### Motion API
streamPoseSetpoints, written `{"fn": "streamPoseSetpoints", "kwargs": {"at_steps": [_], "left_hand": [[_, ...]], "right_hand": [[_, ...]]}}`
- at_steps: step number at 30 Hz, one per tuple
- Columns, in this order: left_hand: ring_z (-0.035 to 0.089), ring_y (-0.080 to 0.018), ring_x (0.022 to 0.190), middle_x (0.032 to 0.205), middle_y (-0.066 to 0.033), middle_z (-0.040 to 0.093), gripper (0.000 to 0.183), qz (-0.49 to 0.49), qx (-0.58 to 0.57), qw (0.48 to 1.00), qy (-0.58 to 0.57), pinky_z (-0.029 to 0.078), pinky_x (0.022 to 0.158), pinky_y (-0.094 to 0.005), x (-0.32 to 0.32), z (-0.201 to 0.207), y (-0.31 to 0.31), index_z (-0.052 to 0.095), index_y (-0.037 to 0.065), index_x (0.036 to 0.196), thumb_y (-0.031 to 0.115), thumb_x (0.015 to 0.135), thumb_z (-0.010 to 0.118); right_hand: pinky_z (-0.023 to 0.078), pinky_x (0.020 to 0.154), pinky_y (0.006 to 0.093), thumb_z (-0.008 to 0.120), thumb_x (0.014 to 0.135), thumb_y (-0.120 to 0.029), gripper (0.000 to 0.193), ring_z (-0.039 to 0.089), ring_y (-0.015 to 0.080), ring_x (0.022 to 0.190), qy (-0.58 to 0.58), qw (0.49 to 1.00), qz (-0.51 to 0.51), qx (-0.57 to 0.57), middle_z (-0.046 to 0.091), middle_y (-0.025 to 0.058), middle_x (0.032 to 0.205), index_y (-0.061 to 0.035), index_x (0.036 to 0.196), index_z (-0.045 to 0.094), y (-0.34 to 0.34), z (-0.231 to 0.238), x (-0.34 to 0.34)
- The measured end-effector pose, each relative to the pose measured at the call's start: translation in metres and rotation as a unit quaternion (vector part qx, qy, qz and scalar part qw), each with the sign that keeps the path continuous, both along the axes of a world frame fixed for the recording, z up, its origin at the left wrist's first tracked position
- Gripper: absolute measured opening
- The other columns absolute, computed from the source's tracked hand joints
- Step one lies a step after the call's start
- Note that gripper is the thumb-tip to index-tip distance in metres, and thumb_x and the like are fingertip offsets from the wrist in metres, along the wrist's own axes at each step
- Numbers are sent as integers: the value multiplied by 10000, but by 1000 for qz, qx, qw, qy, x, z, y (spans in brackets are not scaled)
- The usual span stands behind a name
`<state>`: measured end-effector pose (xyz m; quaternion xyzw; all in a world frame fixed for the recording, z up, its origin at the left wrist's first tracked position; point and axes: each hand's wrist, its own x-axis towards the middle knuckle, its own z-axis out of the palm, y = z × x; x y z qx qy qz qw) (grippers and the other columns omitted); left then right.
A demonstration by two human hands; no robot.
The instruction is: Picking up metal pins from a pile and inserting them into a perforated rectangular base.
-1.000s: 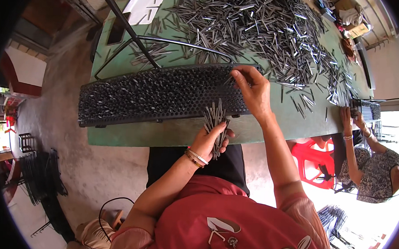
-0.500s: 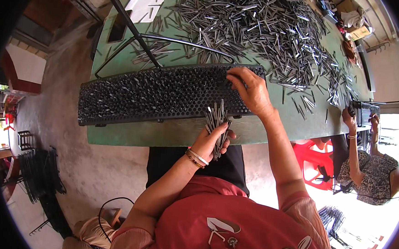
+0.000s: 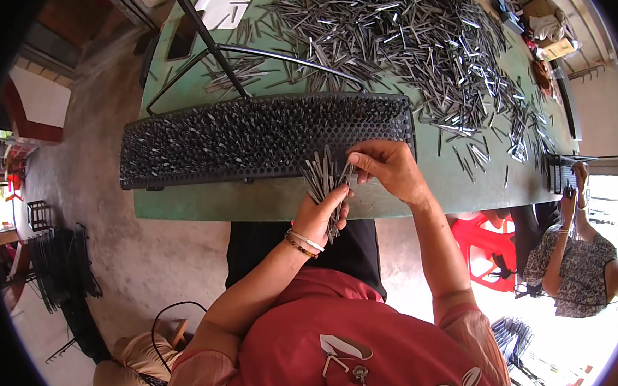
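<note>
dark strips [image 3: 320,174] stand fanned out in a bundle in the left hand [image 3: 320,215], whose thumb and curled fingers are pressed firmly round them, just off the near edge of the green table [image 3: 202,204]. the right hand [image 3: 388,168] is at the top of that bundle, palm turned down, its thumb and index finger drawn close together beside the tip of one strip; whether they pinch it, i cannot tell. beyond both hands a long black perforated panel [image 3: 370,126] lies on the table, its left and middle parts crowded with upright strip ends, its right part showing open holes. a black metal frame [image 3: 289,59] slants along the panel's far side, and past it a large loose pile [image 3: 417,51] of similar strips spreads over the table. white paper [image 3: 228,5] with a few strips on it lies at the far left. at the right, near a red stool [image 3: 472,242], a co-worker [image 3: 573,262] in a patterned top has both hands at another dark panel [image 3: 558,174].
</note>
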<state>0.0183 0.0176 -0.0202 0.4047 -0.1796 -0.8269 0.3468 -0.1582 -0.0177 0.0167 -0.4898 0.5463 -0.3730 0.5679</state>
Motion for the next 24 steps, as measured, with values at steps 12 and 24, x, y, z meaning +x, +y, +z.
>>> {"fn": "streamPoseSetpoints", "kwargs": {"at_steps": [12, 24], "left_hand": [[542, -86, 569, 781, -35, 607, 127, -13, -12, 1000, -21, 413, 402, -227, -4, -1, 4, 589, 62, 888, 169, 860, 652], [539, -95, 579, 789, -46, 618, 198, -45, 1, 999, 3, 416, 430, -228, 5, -6, -5, 570, 84, 990, 269, 923, 553]], "right_hand": [[508, 687, 230, 563, 917, -71, 163, 622, 93, 771, 114, 976, -60, -176, 645, 62, 881, 36, 1038, 590, -24, 16, -14], [513, 699, 275, 546, 903, -32, 147, 652, 178, 793, 226, 929, 14, -294, 619, 114, 928, 38, 1029, 573, -49, 10, -14]]}}
